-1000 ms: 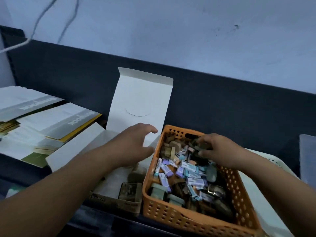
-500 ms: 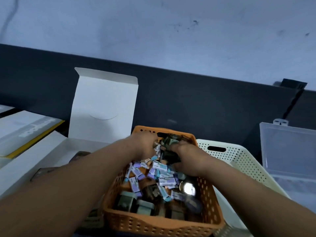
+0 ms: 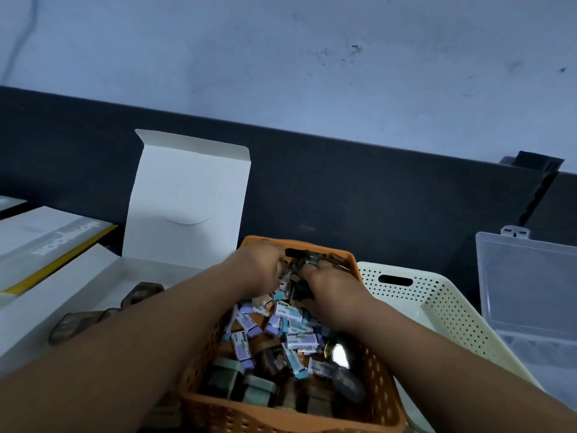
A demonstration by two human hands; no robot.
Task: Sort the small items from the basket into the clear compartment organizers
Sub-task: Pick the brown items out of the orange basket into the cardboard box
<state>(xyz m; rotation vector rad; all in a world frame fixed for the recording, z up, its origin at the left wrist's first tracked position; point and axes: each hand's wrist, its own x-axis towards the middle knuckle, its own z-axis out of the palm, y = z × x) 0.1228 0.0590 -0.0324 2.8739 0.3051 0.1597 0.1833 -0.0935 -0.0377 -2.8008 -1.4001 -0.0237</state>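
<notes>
Head view: left hand [image 3: 259,269] and right hand [image 3: 331,286] in orange basket [image 3: 237,414], both curled round dark items [image 3: 307,263]

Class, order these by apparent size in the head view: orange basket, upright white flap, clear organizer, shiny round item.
1. orange basket
2. upright white flap and clear organizer look similar; the organizer is cut by the frame edge, so no ranking
3. shiny round item

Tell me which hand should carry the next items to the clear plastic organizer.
Probably right. The right hand grips dark small items in the orange perforated basket, and the clear plastic organizer sits further right, past the cream perforated basket; the left hand would cross over.
</notes>
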